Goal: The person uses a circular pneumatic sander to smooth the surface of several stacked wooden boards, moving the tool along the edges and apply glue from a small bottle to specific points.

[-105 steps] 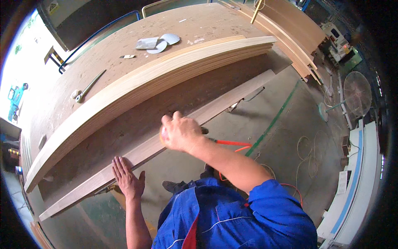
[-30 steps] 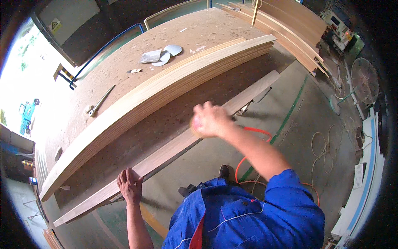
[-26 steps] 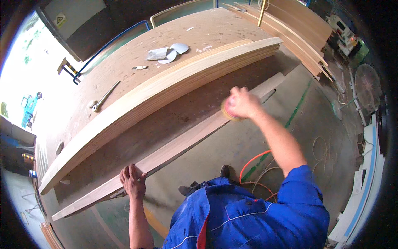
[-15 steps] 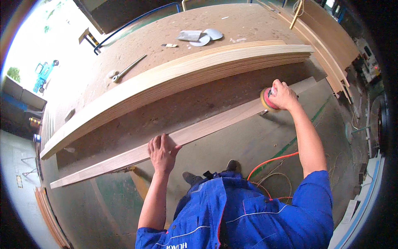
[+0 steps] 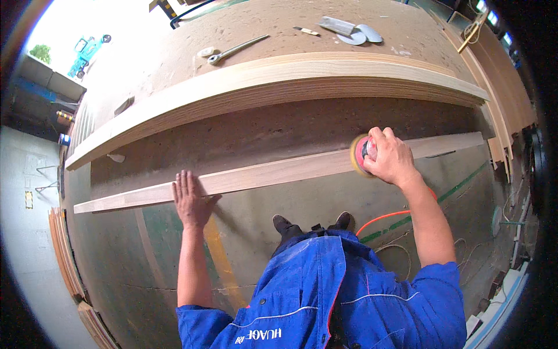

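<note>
Your left hand (image 5: 190, 200) lies flat, fingers together, on the long thin wooden strip (image 5: 261, 174) at the workbench's (image 5: 174, 52) near edge; your right hand (image 5: 390, 156) is clamped around the round sander (image 5: 360, 154) against it. The strip looks light and springy, so hold it down close to the sander

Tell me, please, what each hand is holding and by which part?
Right hand grips the red sander from its top; left hand lies flat on the long wooden strip, grasping nothing.

We press our left hand (image 5: 190, 200) flat on the wooden strip (image 5: 273, 173) while our right hand (image 5: 390, 156) grips the sander (image 5: 360, 155) (red, round) against it.
</note>
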Action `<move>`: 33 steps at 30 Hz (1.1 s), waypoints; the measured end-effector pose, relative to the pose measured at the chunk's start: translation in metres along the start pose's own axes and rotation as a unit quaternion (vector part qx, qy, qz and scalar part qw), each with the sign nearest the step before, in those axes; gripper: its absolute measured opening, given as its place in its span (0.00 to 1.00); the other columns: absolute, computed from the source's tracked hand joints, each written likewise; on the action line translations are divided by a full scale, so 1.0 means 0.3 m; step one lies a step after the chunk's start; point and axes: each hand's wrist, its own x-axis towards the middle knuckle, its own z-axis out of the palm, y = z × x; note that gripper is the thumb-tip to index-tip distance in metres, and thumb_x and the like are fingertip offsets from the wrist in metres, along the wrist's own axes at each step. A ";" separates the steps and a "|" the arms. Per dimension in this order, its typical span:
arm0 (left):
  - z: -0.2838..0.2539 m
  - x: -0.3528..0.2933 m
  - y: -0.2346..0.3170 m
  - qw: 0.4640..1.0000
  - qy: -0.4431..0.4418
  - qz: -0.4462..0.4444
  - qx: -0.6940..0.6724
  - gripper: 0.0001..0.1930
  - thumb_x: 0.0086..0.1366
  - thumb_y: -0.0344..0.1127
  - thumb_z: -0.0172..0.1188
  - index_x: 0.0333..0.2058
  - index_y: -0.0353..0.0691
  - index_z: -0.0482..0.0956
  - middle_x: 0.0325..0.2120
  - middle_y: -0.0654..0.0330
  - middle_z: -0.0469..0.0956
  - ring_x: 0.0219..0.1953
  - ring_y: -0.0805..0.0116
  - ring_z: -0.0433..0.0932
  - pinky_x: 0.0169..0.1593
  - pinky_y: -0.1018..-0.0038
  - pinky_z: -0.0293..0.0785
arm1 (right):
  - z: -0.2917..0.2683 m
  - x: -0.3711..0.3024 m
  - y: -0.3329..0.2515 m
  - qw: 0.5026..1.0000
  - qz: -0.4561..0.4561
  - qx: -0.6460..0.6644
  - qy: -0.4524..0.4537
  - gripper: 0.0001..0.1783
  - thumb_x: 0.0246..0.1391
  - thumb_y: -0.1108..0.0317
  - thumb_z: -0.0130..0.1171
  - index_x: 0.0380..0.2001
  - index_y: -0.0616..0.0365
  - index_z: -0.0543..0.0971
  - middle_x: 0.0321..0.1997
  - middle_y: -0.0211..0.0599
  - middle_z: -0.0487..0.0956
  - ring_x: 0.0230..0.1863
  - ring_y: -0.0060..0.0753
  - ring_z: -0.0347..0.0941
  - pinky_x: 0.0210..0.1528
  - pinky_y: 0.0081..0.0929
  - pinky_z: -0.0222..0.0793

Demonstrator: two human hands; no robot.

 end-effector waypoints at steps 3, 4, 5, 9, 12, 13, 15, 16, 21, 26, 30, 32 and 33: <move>0.035 -0.014 -0.157 0.999 0.040 0.008 0.024 0.58 0.57 0.66 0.75 0.75 0.33 0.62 0.77 0.46 0.63 0.82 0.49 0.54 0.84 0.51 0.44 | 0.014 0.006 -0.137 1.000 -0.024 -0.009 -0.002 0.29 0.52 0.56 0.69 0.55 0.51 0.73 0.49 0.53 0.77 0.49 0.65 0.83 0.51 0.59 0.81; 0.052 -0.015 -0.182 0.998 0.056 0.011 0.008 0.57 0.56 0.63 0.76 0.75 0.33 0.63 0.76 0.46 0.63 0.81 0.48 0.56 0.84 0.50 0.45 | 0.019 0.009 -0.182 0.999 -0.032 -0.011 -0.006 0.29 0.52 0.55 0.69 0.55 0.51 0.73 0.49 0.54 0.78 0.49 0.65 0.83 0.52 0.59 0.82; 0.071 -0.014 -0.204 0.997 0.073 0.015 -0.007 0.56 0.55 0.60 0.77 0.74 0.33 0.64 0.76 0.46 0.64 0.80 0.47 0.57 0.84 0.50 0.47 | 0.029 0.013 -0.225 0.999 -0.041 -0.008 -0.003 0.29 0.52 0.54 0.71 0.54 0.51 0.73 0.49 0.53 0.77 0.49 0.63 0.83 0.51 0.59 0.82; 0.115 -0.017 -0.207 0.994 0.104 0.009 -0.042 0.54 0.53 0.55 0.78 0.73 0.34 0.66 0.74 0.47 0.67 0.79 0.47 0.60 0.83 0.50 0.50 | 0.075 0.021 -0.396 0.998 -0.067 -0.014 -0.003 0.27 0.52 0.54 0.71 0.52 0.50 0.73 0.48 0.52 0.77 0.47 0.62 0.84 0.49 0.58 0.83; 0.123 -0.026 -0.200 0.990 0.125 0.012 -0.057 0.53 0.53 0.54 0.79 0.72 0.34 0.66 0.73 0.47 0.68 0.78 0.47 0.61 0.83 0.50 0.51 | 0.103 0.032 -0.529 0.997 -0.068 -0.024 -0.027 0.30 0.51 0.54 0.70 0.55 0.49 0.74 0.49 0.50 0.76 0.48 0.63 0.82 0.49 0.58 0.82; 0.122 -0.024 -0.197 0.989 0.136 0.014 -0.059 0.53 0.53 0.54 0.79 0.72 0.34 0.66 0.73 0.47 0.68 0.78 0.47 0.62 0.82 0.50 0.51 | 0.107 0.035 -0.571 0.996 -0.074 -0.031 -0.029 0.30 0.51 0.53 0.71 0.55 0.49 0.74 0.49 0.51 0.76 0.48 0.62 0.83 0.49 0.57 0.82; 0.116 -0.021 -0.190 0.989 0.134 0.014 -0.057 0.56 0.51 0.56 0.81 0.72 0.34 0.65 0.73 0.46 0.69 0.78 0.46 0.62 0.82 0.48 0.51 | 0.139 0.046 -0.639 0.994 -0.102 -0.022 -0.028 0.30 0.51 0.53 0.71 0.55 0.49 0.74 0.49 0.51 0.76 0.47 0.62 0.83 0.49 0.56 0.82; 0.111 -0.018 -0.192 0.989 0.135 0.014 -0.053 0.58 0.49 0.56 0.82 0.73 0.34 0.65 0.72 0.46 0.69 0.78 0.46 0.63 0.82 0.48 0.52 | 0.148 0.052 -0.677 0.993 -0.117 -0.016 -0.025 0.30 0.51 0.53 0.71 0.55 0.48 0.73 0.48 0.52 0.76 0.47 0.62 0.83 0.49 0.56 0.82; 0.112 -0.013 -0.195 0.990 0.124 0.001 -0.069 0.58 0.47 0.54 0.83 0.73 0.36 0.65 0.73 0.47 0.68 0.78 0.47 0.62 0.82 0.49 0.52 | 0.127 0.088 -0.877 0.982 -0.166 -0.033 -0.083 0.30 0.58 0.49 0.68 0.57 0.55 0.75 0.51 0.55 0.79 0.50 0.58 0.86 0.52 0.52 0.85; 0.072 -0.001 -0.181 0.996 0.078 -0.021 -0.046 0.59 0.50 0.59 0.81 0.73 0.34 0.64 0.74 0.44 0.66 0.79 0.46 0.60 0.83 0.51 0.50 | 0.102 0.109 -0.972 0.976 -0.182 -0.021 -0.118 0.27 0.65 0.50 0.61 0.59 0.55 0.74 0.55 0.57 0.78 0.54 0.58 0.85 0.55 0.52 0.84; 0.093 -0.018 -0.194 0.995 0.081 -0.027 -0.044 0.59 0.52 0.59 0.79 0.75 0.34 0.61 0.76 0.43 0.64 0.80 0.46 0.59 0.83 0.51 0.49 | 0.128 0.096 -0.927 0.982 -0.146 -0.009 -0.118 0.32 0.60 0.48 0.66 0.61 0.53 0.73 0.55 0.57 0.77 0.53 0.60 0.85 0.54 0.53 0.84; 0.080 -0.008 -0.178 0.997 0.060 -0.028 -0.029 0.60 0.50 0.58 0.80 0.76 0.34 0.60 0.76 0.43 0.63 0.80 0.46 0.58 0.83 0.51 0.49 | 0.110 0.092 -0.877 0.985 -0.131 -0.018 -0.108 0.28 0.65 0.49 0.62 0.60 0.54 0.74 0.55 0.57 0.78 0.54 0.58 0.85 0.55 0.53 0.85; 0.084 -0.009 -0.174 0.997 0.066 -0.028 -0.036 0.61 0.49 0.57 0.81 0.76 0.34 0.60 0.76 0.44 0.63 0.80 0.46 0.58 0.83 0.51 0.49 | 0.100 0.091 -0.848 0.986 -0.133 -0.027 -0.098 0.28 0.64 0.48 0.62 0.60 0.53 0.74 0.55 0.57 0.78 0.53 0.59 0.86 0.54 0.53 0.85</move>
